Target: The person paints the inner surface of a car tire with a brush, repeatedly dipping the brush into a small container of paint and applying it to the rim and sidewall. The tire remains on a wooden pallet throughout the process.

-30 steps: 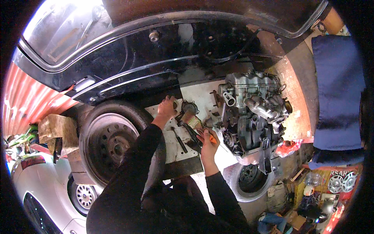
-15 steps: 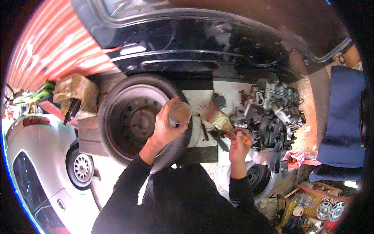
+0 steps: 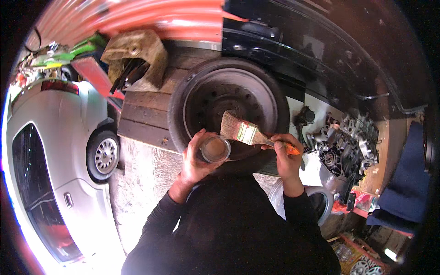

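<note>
A clear round jar (image 3: 214,149) with something brownish in it is wrapped in my left hand (image 3: 195,158), its mouth facing up. My right hand (image 3: 288,158) grips the orange handle of a wide paintbrush (image 3: 243,130). The pale bristles point left, over the near part of a wheel and close to the jar, seemingly apart from it. That wheel, a tyre (image 3: 182,107) on a dull grey steel rim (image 3: 215,81), lies flat on dark wooden planks (image 3: 144,117) just beyond both hands.
A worn tan container (image 3: 153,50) with dark tools in its opening stands on the planks, left of the wheel. A greasy engine (image 3: 341,151) sits at the right. Black car bodywork (image 3: 293,50) borders the far side; a silver car (image 3: 68,151) is parked at left.
The view has swung right-to-left, so the wheel now lies straight ahead. The paintbrush has moved from beside the engine parts to over the wheel, nearer the jar. Both grips continue.
</note>
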Tool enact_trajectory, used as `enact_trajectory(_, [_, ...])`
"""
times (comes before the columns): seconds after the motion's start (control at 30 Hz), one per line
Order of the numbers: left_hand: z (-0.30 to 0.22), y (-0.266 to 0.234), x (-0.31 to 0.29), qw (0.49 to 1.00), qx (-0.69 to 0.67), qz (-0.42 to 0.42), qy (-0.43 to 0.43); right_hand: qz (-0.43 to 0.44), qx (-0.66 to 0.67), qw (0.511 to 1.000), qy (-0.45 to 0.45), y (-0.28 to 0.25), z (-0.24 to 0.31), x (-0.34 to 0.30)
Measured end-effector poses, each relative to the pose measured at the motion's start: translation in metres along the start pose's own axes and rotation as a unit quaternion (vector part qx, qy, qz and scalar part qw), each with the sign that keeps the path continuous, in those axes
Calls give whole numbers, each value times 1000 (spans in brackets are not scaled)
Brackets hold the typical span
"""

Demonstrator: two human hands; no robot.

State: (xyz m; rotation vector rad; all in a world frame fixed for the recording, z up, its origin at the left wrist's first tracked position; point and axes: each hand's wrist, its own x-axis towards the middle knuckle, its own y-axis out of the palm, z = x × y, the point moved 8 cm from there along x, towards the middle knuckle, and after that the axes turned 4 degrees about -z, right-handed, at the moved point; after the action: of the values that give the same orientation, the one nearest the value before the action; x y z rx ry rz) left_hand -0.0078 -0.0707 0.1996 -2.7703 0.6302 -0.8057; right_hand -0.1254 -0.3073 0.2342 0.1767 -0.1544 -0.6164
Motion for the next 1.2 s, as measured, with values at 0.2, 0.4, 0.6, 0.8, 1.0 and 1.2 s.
enact_trajectory(0.2, [13,-45,-16,993,-72,-17,-91,48,-14,999,-1,58,-11,-15])
enact_trajectory(0.4, [31,-75,-30,989,-97,-1,-108,242,-174,950,-88,133,31,-21])
enact_trajectory(0.6, [18,-97,-15,993,-107,27,-51,340,-283,888,-128,184,48,-37])
enact_trajectory(0.8, [14,-104,-11,990,-135,19,-36,345,-330,864,-156,206,59,-41])
enact_trajectory(1.0, [12,-111,-11,994,-104,33,-22,355,-329,863,-146,211,57,-44])
enact_trajectory(1.2, [11,-108,-16,989,-116,85,-42,408,-322,846,-119,212,43,-42])
